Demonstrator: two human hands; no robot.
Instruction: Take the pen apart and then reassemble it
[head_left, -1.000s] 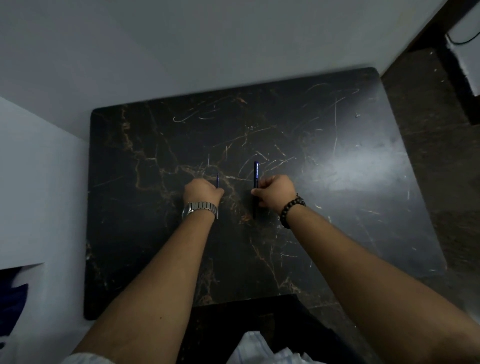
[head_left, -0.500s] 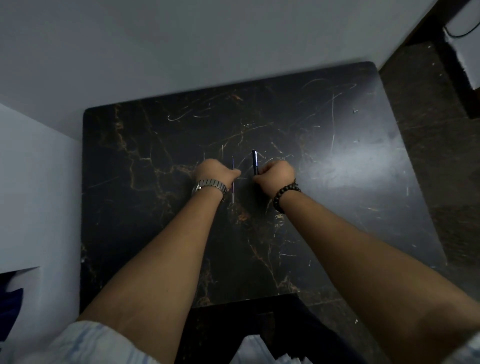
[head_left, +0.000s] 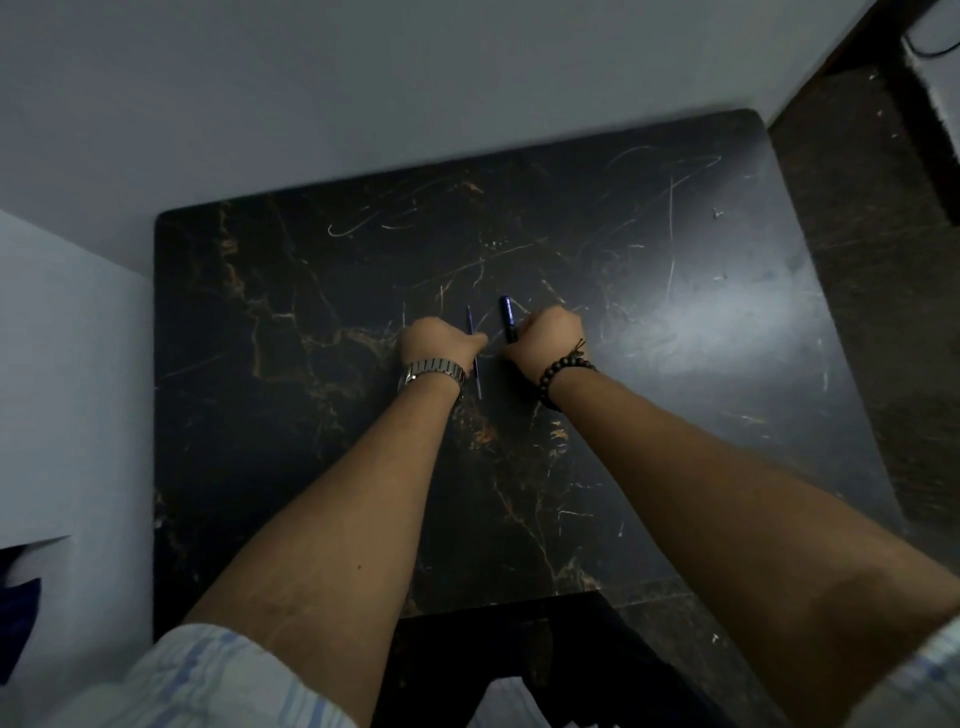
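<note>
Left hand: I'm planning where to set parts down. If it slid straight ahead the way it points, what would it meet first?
Nothing, it seems: ahead of the left hand lies only bare black marble-pattern table, then the grey wall.

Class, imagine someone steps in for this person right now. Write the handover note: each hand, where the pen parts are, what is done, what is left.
Left hand: closed on the thin ink refill, which runs roughly parallel to the barrel, with both ends sticking out of the fist.
Right hand: closed on the dark pen barrel, whose far end points away from the person.
Both hands are over the middle of the black marble table, the two parts close together but not joined.
Done: the refill is out of the barrel.
Left: slide the refill back in and close the pen. Any smaller parts are not visible.
</note>
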